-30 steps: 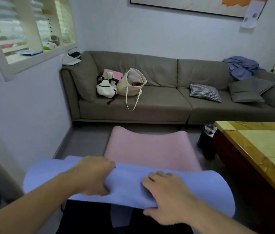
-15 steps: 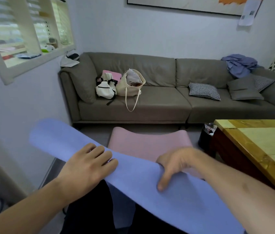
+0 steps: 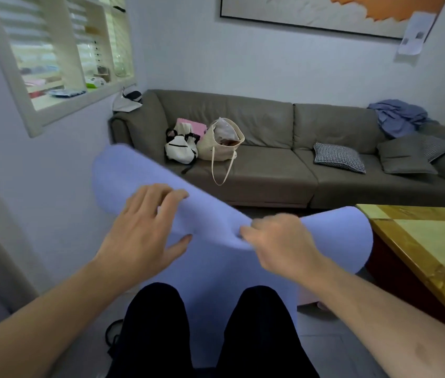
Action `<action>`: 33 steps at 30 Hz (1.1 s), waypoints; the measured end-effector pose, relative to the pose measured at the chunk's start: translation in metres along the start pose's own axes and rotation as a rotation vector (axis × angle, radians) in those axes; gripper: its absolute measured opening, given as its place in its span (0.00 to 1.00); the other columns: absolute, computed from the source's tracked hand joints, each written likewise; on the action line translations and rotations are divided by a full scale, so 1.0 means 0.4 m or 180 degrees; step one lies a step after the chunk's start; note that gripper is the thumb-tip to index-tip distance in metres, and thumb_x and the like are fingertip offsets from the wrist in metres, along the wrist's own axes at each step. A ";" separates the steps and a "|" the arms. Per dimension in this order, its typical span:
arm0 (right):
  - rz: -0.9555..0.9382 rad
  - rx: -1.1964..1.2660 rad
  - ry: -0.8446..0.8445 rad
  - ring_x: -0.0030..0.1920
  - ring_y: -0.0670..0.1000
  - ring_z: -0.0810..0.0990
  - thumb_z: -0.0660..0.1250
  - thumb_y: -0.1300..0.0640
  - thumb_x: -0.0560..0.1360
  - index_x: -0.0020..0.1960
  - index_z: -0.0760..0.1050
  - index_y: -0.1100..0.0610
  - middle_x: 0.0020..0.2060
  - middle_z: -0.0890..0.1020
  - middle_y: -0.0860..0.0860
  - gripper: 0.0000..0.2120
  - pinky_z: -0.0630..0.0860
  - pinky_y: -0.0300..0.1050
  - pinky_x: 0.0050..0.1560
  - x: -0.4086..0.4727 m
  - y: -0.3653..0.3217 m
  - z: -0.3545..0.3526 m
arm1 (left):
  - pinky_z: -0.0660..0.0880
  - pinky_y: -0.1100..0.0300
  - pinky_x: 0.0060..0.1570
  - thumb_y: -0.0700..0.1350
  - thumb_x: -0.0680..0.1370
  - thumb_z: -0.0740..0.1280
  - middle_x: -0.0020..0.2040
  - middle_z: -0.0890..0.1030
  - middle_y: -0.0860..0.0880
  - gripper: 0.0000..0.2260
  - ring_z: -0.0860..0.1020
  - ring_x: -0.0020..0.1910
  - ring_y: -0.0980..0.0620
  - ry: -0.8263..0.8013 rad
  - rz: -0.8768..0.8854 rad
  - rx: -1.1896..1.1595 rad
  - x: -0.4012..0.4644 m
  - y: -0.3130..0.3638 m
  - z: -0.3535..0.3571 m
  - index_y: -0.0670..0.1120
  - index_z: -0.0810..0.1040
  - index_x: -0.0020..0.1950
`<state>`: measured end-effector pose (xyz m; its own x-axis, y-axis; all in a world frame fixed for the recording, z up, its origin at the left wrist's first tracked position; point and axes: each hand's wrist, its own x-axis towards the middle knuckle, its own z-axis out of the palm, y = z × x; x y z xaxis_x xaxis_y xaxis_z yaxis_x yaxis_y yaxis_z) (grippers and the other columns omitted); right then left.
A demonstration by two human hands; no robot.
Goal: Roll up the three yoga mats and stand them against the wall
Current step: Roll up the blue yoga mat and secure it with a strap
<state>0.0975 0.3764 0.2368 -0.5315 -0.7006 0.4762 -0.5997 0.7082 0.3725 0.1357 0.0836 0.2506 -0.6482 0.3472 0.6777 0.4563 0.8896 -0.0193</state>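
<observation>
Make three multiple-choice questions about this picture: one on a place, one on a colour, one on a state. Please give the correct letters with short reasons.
1. Where is the cream tote bag?
A. on the sofa
B. on the wooden table
C. on the floor

2. What colour is the mat in the hands?
A. green
B. light purple
C. black

3. What is the right hand doing?
A. hanging free
B. resting flat on the table
C. gripping the mat

Key:
1 A: the cream tote bag stands on the sofa seat.
2 B: the mat is light purple.
3 C: the right hand has its fingers curled into the mat.
</observation>
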 end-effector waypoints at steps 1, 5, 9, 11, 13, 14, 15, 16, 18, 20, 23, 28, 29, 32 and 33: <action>-0.0159 -0.0068 0.0063 0.29 0.58 0.75 0.75 0.67 0.53 0.47 0.79 0.51 0.31 0.75 0.50 0.24 0.64 0.46 0.29 -0.028 -0.017 0.027 | 0.70 0.46 0.63 0.57 0.69 0.78 0.63 0.72 0.44 0.36 0.73 0.61 0.39 -0.0162 0.0083 -0.0004 0.000 -0.005 0.003 0.44 0.73 0.71; -0.0367 -0.0162 0.0261 0.33 0.55 0.72 0.73 0.67 0.61 0.44 0.77 0.50 0.34 0.74 0.50 0.17 0.66 0.49 0.35 -0.147 -0.094 0.122 | 0.68 0.57 0.66 0.68 0.64 0.72 0.69 0.73 0.52 0.43 0.72 0.68 0.49 -0.1674 0.0094 -0.0174 -0.046 -0.006 0.041 0.52 0.70 0.75; -0.0393 0.0086 -0.0034 0.36 0.55 0.72 0.71 0.64 0.63 0.47 0.77 0.50 0.38 0.74 0.49 0.16 0.69 0.49 0.37 -0.210 -0.145 0.171 | 0.75 0.57 0.62 0.69 0.62 0.71 0.65 0.79 0.58 0.38 0.79 0.63 0.52 -0.3408 -0.0902 -0.0333 -0.126 0.008 0.104 0.63 0.71 0.71; -0.0210 0.0376 -0.0671 0.42 0.55 0.75 0.71 0.56 0.65 0.53 0.75 0.50 0.43 0.76 0.48 0.17 0.73 0.49 0.41 -0.214 -0.150 0.164 | 0.78 0.56 0.56 0.67 0.64 0.69 0.56 0.83 0.56 0.27 0.82 0.54 0.52 -0.3209 -0.0821 -0.0033 -0.142 0.005 0.131 0.61 0.76 0.61; 0.0215 0.0862 -0.1481 0.49 0.54 0.75 0.70 0.41 0.68 0.55 0.70 0.49 0.49 0.74 0.47 0.21 0.73 0.50 0.48 -0.201 -0.132 0.139 | 0.77 0.55 0.51 0.61 0.69 0.70 0.53 0.83 0.53 0.20 0.83 0.52 0.49 -0.2693 -0.0517 0.0207 -0.142 0.002 0.140 0.57 0.76 0.57; 0.0472 0.1220 -0.1799 0.51 0.53 0.74 0.69 0.34 0.67 0.55 0.68 0.49 0.51 0.73 0.46 0.25 0.73 0.50 0.52 -0.187 -0.117 0.126 | 0.77 0.54 0.45 0.57 0.68 0.72 0.50 0.83 0.53 0.17 0.84 0.48 0.47 -0.2301 -0.0237 0.0204 -0.144 -0.002 0.141 0.54 0.76 0.54; 0.0744 0.1635 -0.1967 0.53 0.51 0.72 0.68 0.29 0.67 0.56 0.68 0.48 0.53 0.72 0.45 0.29 0.73 0.50 0.56 -0.170 -0.098 0.116 | 0.76 0.54 0.37 0.53 0.65 0.76 0.44 0.82 0.52 0.17 0.83 0.41 0.46 -0.1976 0.0097 0.0239 -0.146 -0.004 0.140 0.52 0.76 0.49; 0.1027 0.2066 -0.2002 0.55 0.49 0.72 0.67 0.26 0.66 0.57 0.68 0.48 0.54 0.72 0.44 0.32 0.73 0.50 0.60 -0.153 -0.081 0.107 | 0.72 0.55 0.30 0.48 0.60 0.78 0.38 0.80 0.52 0.19 0.81 0.35 0.45 -0.1765 0.0347 0.0291 -0.149 -0.001 0.133 0.51 0.74 0.45; 0.1480 0.2490 -0.1902 0.62 0.47 0.71 0.68 0.24 0.64 0.62 0.68 0.46 0.60 0.71 0.42 0.36 0.72 0.50 0.68 -0.118 -0.042 0.098 | 0.67 0.56 0.28 0.40 0.54 0.78 0.33 0.74 0.51 0.21 0.76 0.30 0.44 -0.1158 0.0664 0.0360 -0.160 -0.002 0.134 0.49 0.73 0.41; 0.1455 0.2276 -0.2079 0.70 0.48 0.66 0.73 0.25 0.62 0.73 0.64 0.45 0.68 0.68 0.42 0.47 0.69 0.51 0.73 -0.087 -0.024 0.094 | 0.68 0.54 0.28 0.35 0.54 0.75 0.34 0.72 0.50 0.21 0.73 0.30 0.43 -0.0878 0.0953 0.0370 -0.178 -0.001 0.134 0.48 0.73 0.42; 0.1004 0.1849 -0.2684 0.70 0.50 0.69 0.80 0.32 0.62 0.74 0.67 0.48 0.69 0.71 0.44 0.47 0.71 0.51 0.71 -0.039 -0.047 0.097 | 0.70 0.53 0.30 0.34 0.57 0.74 0.35 0.72 0.50 0.20 0.73 0.32 0.45 -0.0855 0.1405 0.0490 -0.215 -0.007 0.140 0.49 0.72 0.44; 0.0825 0.1548 -0.2694 0.46 0.57 0.81 0.78 0.38 0.69 0.43 0.71 0.50 0.44 0.81 0.48 0.21 0.80 0.52 0.49 0.010 -0.124 0.098 | 0.73 0.52 0.38 0.56 0.64 0.76 0.44 0.75 0.52 0.23 0.79 0.40 0.45 -0.1463 0.0667 0.0197 -0.248 -0.034 0.115 0.51 0.69 0.51; 0.0792 0.1404 -0.2455 0.46 0.58 0.80 0.76 0.41 0.71 0.43 0.71 0.50 0.44 0.81 0.49 0.18 0.80 0.52 0.47 0.015 -0.134 0.089 | 0.74 0.52 0.43 0.64 0.65 0.74 0.50 0.76 0.54 0.28 0.81 0.47 0.45 -0.1733 0.0236 0.0083 -0.250 -0.029 0.099 0.53 0.69 0.57; 0.0449 0.1069 -0.1934 0.48 0.61 0.80 0.69 0.52 0.76 0.46 0.69 0.48 0.47 0.82 0.51 0.09 0.72 0.51 0.41 0.016 -0.166 0.070 | 0.72 0.55 0.55 0.78 0.64 0.66 0.63 0.72 0.58 0.44 0.77 0.61 0.51 -0.2391 -0.0787 -0.0242 -0.246 -0.034 0.066 0.57 0.64 0.74; 0.0297 0.1018 -0.1719 0.47 0.61 0.80 0.68 0.55 0.75 0.46 0.67 0.49 0.47 0.82 0.52 0.09 0.68 0.51 0.39 0.012 -0.185 0.065 | 0.72 0.55 0.57 0.79 0.64 0.65 0.62 0.71 0.57 0.45 0.75 0.61 0.51 -0.2226 -0.0675 -0.0215 -0.241 -0.036 0.062 0.57 0.66 0.75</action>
<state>0.1236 0.3183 0.1907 -0.7670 -0.6416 -0.0050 -0.6410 0.7658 0.0527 0.1765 0.0449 0.1674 -0.9540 0.2978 0.0340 0.2997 0.9463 0.1210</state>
